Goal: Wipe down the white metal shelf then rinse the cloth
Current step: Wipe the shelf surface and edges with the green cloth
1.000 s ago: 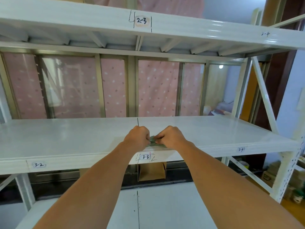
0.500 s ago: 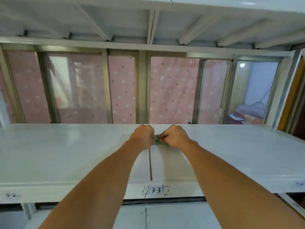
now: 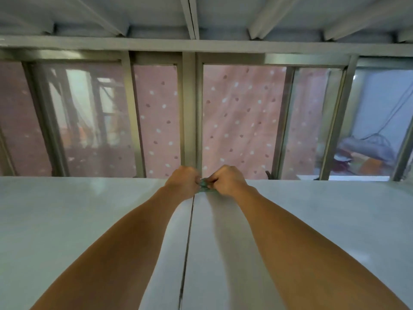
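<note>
The white metal shelf (image 3: 78, 220) fills the lower half of the head view, with a seam running down its middle. My left hand (image 3: 184, 181) and my right hand (image 3: 228, 180) are side by side at the shelf's far edge, both fists closed on a small green cloth (image 3: 204, 184). Only a sliver of the cloth shows between the knuckles; the rest is hidden under my hands. Both forearms stretch across the shelf surface.
The underside of the upper shelf (image 3: 201, 14) with its ribs hangs close overhead. Behind the shelf stands a grey window frame (image 3: 190, 108) with a pink dotted curtain (image 3: 241, 119). A room with clutter (image 3: 368, 153) shows at the far right.
Both hands have pushed the cloth from the shelf's front edge to its back edge. My head has moved in under the upper shelf, so the front labels are out of view.
</note>
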`<move>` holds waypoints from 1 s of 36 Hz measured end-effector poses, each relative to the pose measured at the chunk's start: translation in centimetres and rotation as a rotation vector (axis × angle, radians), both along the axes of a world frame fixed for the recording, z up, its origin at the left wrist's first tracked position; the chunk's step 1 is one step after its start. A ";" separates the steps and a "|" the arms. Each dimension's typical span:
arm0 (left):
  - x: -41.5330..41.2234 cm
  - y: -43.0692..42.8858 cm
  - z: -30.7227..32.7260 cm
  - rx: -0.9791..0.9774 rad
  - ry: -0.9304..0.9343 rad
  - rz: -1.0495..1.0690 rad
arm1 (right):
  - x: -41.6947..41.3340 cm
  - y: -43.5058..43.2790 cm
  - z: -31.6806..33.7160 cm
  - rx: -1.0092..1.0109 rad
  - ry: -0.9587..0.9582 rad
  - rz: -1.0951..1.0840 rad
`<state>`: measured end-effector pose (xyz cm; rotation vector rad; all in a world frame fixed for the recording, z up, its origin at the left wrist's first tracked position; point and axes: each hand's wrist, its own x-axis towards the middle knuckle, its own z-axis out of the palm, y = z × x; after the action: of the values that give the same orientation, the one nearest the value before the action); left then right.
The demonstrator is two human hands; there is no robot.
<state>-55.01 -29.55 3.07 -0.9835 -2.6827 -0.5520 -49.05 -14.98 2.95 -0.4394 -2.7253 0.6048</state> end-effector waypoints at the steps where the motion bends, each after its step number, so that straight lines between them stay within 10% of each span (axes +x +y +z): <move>1: -0.4 0.2 0.0 0.000 0.002 0.000 | -0.4 0.2 0.0 -0.002 0.005 0.003; 36: -3.3 -9.9 -0.3 -0.106 0.079 -0.032 | -2.3 -10.7 -0.3 -0.016 0.063 0.040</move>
<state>-58.33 -39.43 2.79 -1.0551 -2.6542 -0.3717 -51.35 -25.64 2.66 -0.3641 -2.6774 0.6406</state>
